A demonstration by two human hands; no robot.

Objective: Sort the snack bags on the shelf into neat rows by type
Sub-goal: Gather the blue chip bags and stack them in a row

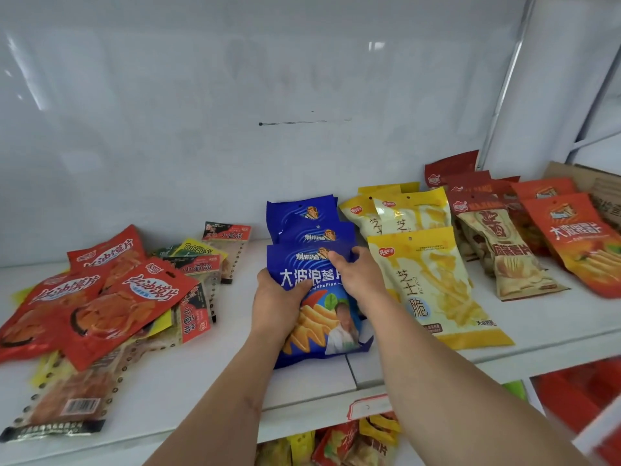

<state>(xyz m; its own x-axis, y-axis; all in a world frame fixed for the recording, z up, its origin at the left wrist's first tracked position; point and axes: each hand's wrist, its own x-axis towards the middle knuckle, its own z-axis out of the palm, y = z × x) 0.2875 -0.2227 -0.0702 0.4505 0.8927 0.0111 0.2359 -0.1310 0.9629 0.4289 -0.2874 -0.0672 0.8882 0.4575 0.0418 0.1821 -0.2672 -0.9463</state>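
A blue chip bag point(316, 334) lies at the front of a row of blue bags point(302, 213) in the middle of the white shelf point(188, 381). My left hand point(277, 302) grips its left edge. My right hand point(358, 275) grips its upper right corner. Right of the blue row runs a row of yellow bags point(433, 284). Further right come a row of dark red and beige bags point(504, 250) and a row of orange bags point(581, 240). On the left lies an unsorted heap of red bags point(111, 304) and small strip packs point(198, 264).
A long clear pack with a barcode point(70, 401) lies at the shelf's front left. A cardboard box point(601, 186) stands at the far right. More snack bags point(356, 442) show on the shelf below. The white back wall point(268, 95) closes the shelf behind.
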